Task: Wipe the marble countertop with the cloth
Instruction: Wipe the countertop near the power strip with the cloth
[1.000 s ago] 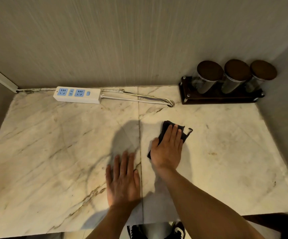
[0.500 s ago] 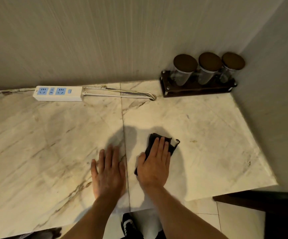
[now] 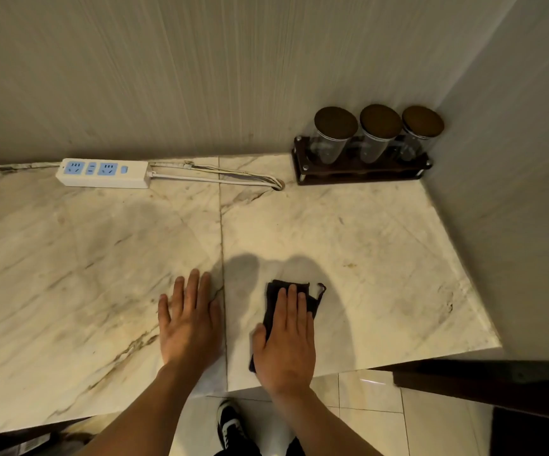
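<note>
A pale veined marble countertop (image 3: pixel 365 245) fills the view, with a seam running front to back down its middle. A small dark cloth (image 3: pixel 273 296) lies flat on it near the front edge, right of the seam. My right hand (image 3: pixel 286 343) presses flat on the cloth, fingers together and pointing away from me; only the cloth's far edge and left side show. My left hand (image 3: pixel 190 324) rests palm down on the bare marble just left of the seam, holding nothing.
A white power strip (image 3: pixel 102 172) with its cable (image 3: pixel 220 177) lies along the back wall. A dark wooden rack (image 3: pixel 361 176) with three lidded glass jars stands in the back right corner. Walls close the back and right. Tiled floor and my shoe (image 3: pixel 230 426) show below the front edge.
My right hand has drawn the cloth back toward the front edge of the countertop. My left hand has stayed flat beside the seam. The view has shifted toward the right corner.
</note>
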A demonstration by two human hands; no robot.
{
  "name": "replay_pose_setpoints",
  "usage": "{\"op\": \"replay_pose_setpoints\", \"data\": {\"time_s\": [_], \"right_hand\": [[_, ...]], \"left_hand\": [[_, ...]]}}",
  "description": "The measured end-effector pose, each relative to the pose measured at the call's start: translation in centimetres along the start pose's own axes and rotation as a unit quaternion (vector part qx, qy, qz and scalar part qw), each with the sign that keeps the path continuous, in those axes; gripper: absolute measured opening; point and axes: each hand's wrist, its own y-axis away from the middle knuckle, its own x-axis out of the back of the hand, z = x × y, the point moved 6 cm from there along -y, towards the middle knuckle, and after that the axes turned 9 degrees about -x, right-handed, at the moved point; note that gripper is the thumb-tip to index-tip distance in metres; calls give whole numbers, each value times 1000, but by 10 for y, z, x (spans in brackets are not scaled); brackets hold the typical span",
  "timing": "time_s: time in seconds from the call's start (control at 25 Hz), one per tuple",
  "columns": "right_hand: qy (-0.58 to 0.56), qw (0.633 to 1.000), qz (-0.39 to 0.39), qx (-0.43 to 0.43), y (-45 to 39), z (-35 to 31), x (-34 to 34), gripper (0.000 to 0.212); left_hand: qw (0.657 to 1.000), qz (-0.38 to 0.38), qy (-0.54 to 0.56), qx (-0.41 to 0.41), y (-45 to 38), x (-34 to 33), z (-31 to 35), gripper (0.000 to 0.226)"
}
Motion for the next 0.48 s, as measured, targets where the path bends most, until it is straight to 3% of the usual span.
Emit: {"op": "replay_pose_setpoints", "data": {"time_s": [0.32, 0.48], "right_hand": [[35, 986, -40, 155, 3, 26, 9, 70], [47, 960, -67, 268, -2, 39, 18, 71]], "left_hand": [[999, 36, 19, -31, -10, 3, 18, 50], [998, 30, 52, -19, -12, 1, 47, 52]]}}
